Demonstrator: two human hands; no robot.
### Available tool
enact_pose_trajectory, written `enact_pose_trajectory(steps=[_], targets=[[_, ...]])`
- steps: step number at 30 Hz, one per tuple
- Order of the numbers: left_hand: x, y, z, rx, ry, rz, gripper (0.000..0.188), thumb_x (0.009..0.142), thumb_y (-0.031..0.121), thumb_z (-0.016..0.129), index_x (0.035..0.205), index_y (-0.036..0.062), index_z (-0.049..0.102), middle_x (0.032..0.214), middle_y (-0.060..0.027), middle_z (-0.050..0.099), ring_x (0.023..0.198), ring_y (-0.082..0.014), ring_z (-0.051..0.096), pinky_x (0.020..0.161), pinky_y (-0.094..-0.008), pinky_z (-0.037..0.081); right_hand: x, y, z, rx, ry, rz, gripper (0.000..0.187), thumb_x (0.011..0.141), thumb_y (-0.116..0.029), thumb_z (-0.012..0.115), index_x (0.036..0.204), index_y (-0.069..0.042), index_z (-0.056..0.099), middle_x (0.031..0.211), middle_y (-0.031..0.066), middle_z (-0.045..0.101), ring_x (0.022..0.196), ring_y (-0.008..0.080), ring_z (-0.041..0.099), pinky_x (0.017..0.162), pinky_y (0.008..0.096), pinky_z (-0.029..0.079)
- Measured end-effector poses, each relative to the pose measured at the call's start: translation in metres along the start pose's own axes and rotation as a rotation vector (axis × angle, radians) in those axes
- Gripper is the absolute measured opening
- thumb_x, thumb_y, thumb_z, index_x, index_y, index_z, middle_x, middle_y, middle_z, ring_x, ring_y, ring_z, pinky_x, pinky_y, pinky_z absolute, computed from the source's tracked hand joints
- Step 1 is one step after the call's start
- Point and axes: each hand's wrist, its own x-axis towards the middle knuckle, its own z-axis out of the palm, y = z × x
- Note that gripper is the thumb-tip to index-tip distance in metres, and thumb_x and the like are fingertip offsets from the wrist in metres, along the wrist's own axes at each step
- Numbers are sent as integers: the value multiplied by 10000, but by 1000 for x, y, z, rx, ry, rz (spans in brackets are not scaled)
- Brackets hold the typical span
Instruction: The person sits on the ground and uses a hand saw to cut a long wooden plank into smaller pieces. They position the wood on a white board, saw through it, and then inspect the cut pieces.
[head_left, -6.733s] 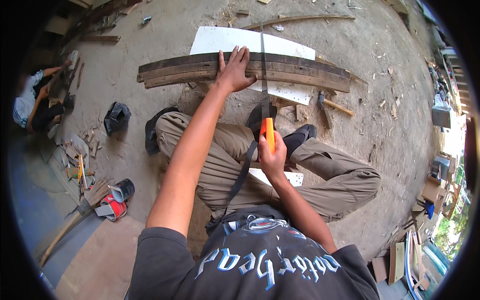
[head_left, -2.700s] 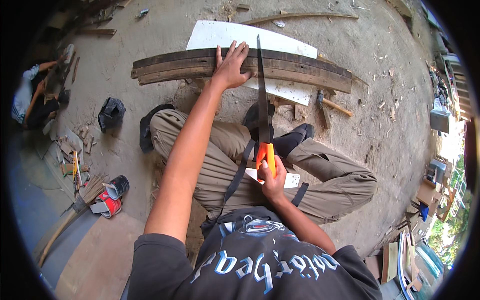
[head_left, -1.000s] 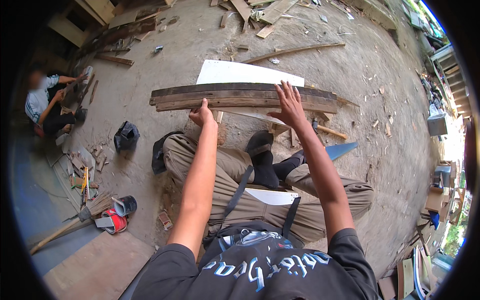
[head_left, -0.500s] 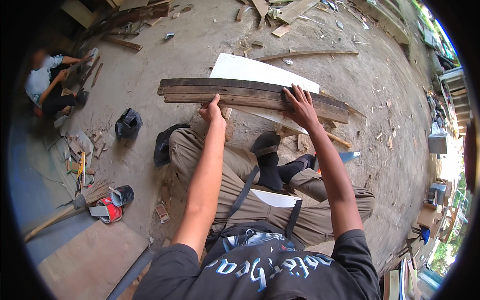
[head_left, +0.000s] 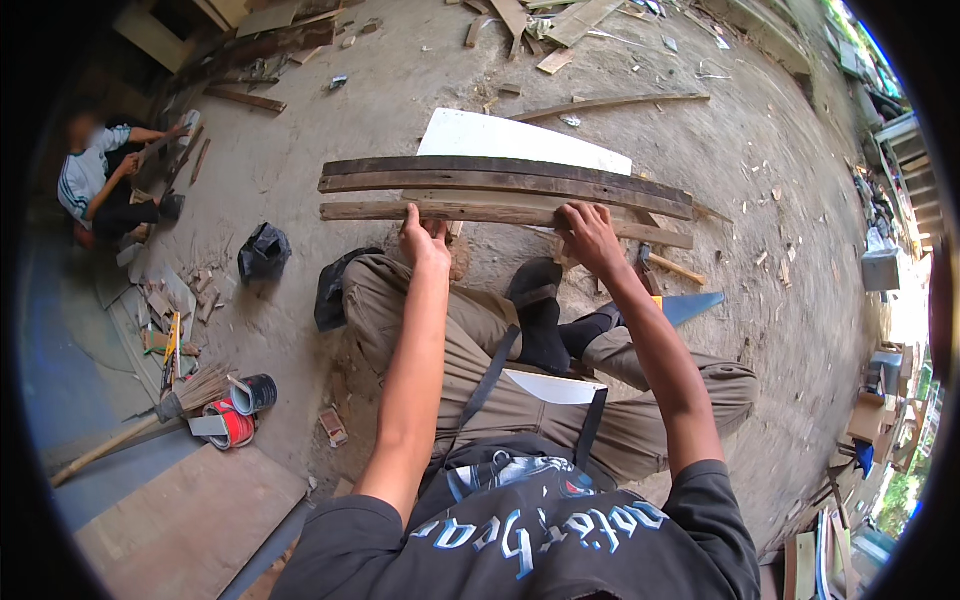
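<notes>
My left hand [head_left: 424,240] and my right hand [head_left: 592,238] both grip a long brown wooden strip [head_left: 365,211], thumbs and fingers closed on its near side. Just beyond it, separated by a gap toward the left end, lie two darker wooden strips [head_left: 500,180] side by side. These darker strips rest across a white board [head_left: 515,140], whose far part shows behind them. Under the strips, pale wood shows in the gap. Near my right forearm lie a hammer [head_left: 676,267] and a handsaw [head_left: 692,306] with a blue blade.
To my left are a black plastic bag [head_left: 264,252], a broom [head_left: 180,392], a red can [head_left: 232,424] and a dark can [head_left: 254,393]. A person [head_left: 110,180] sits at the far left. Wood scraps [head_left: 570,25] litter the ground at the back.
The nearest strip has come toward me, apart from the two darker ones. My right hand has moved left and nearer, off the top of the strips and onto the near one.
</notes>
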Motion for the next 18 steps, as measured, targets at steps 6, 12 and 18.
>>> enact_pose_trajectory(steps=[6, 12, 18], targets=[[-45, -3, 8, 184, -335, 20, 355, 934, 261, 703, 1199, 65, 570, 1142, -77, 592, 1044, -220, 603, 896, -425, 578, -11, -28, -35, 98, 155, 15, 436, 852, -163, 709, 1247, -89, 540, 1182, 102, 593, 1144, 287, 563, 961, 430, 396], [-84, -5, 11, 537, -512, -33, 330, 959, 326, 665, 1104, 32, 624, 1031, -84, 691, 952, -199, 691, 767, -346, 598, -28, -19, -72, 113, 187, 76, 414, 835, -150, 736, 1215, -94, 582, 1162, 92, 613, 1129, 290, 573, 937, 415, 414], [-57, -16, 15, 927, -831, 359, 357, 950, 358, 684, 986, 3, 692, 895, -58, 742, 823, -157, 699, 745, -298, 547, -54, 9, -98, 75, 317, 222, 400, 832, -172, 757, 1197, -99, 608, 1176, 99, 629, 1110, 304, 588, 936, 420, 425]])
